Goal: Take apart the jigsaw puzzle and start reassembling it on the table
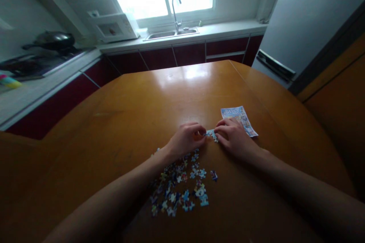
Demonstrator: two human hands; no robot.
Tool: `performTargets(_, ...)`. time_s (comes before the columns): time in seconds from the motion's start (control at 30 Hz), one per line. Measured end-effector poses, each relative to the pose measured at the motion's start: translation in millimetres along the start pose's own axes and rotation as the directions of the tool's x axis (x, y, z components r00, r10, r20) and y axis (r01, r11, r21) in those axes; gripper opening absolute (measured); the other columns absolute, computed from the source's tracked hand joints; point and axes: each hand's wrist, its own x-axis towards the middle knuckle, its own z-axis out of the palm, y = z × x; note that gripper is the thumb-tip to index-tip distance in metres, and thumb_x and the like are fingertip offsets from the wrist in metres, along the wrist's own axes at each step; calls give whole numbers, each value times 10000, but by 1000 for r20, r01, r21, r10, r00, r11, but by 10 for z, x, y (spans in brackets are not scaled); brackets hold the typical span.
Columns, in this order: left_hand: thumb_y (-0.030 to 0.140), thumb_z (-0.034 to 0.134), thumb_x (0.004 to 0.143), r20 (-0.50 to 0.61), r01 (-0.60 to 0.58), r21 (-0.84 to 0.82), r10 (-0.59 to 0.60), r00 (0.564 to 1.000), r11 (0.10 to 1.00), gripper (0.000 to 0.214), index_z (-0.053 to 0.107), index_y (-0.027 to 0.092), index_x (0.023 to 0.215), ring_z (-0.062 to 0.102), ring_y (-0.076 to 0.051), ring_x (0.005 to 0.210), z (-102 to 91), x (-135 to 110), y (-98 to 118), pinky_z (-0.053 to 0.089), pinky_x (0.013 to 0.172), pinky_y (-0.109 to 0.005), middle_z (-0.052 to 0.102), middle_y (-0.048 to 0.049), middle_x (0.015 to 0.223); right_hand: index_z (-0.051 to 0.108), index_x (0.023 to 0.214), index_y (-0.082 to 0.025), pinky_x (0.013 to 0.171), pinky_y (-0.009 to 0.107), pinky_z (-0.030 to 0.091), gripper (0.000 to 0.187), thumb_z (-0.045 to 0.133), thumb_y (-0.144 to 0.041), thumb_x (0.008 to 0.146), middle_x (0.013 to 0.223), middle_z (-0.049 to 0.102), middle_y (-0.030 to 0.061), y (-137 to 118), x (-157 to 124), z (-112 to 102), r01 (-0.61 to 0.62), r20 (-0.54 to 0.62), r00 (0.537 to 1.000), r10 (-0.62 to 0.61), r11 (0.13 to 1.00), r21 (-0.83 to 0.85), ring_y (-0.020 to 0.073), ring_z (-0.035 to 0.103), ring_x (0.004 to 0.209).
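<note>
My left hand (189, 138) is closed in a pinch, its thumb and forefinger on a small jigsaw piece at the left end of a short joined strip of jigsaw pieces (211, 133). The strip lies on the table, pale blue and white. At its right end my right hand (232, 134) has its fingers curled and the fingertips pressed on the pieces, partly hiding them. Beneath and in front of my left forearm spreads a pile of loose jigsaw pieces (178, 176). One dark piece (213, 175) lies apart on the pile's right. A printed picture sheet (247, 120) is partly under my right hand.
The wooden table (137, 106) has a rounded edge. Beyond it stand a counter with a sink (162, 35) and tap, a white microwave (115, 27), and a stove with a dark pan (54, 40) at left. A fridge (310, 19) is at right.
</note>
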Motion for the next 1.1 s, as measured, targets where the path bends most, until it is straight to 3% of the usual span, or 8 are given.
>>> performTargets(0.57,225,665,829,-38,68,-4,-68,997,998,86,732,188,868,578,-115,667,-44,-64,-103,487,657,-253,682,-22,784,736,844,-247,908,476,408,147,603,-226,904,1029,686,70,15,-6,3,8,-8,1000,-8,1000,2,263,555,999)
performTargets(0.9,276,601,937,78,-163,79,157,985,984,141,730,227,906,597,-164,816,0,-71,-86,493,764,-306,735,-25,880,739,874,-246,904,466,410,144,599,-243,909,1032,683,65,12,-5,5,-8,7,1000,8,1000,-11,259,559,1009)
performTargets(1.1,293,549,979,99,-218,149,205,974,965,199,737,242,937,588,-164,809,9,-62,-86,485,771,-310,739,-29,889,739,867,-244,898,470,409,141,603,-245,905,1032,689,75,16,1,9,8,-6,1000,-8,1000,-26,263,565,1009)
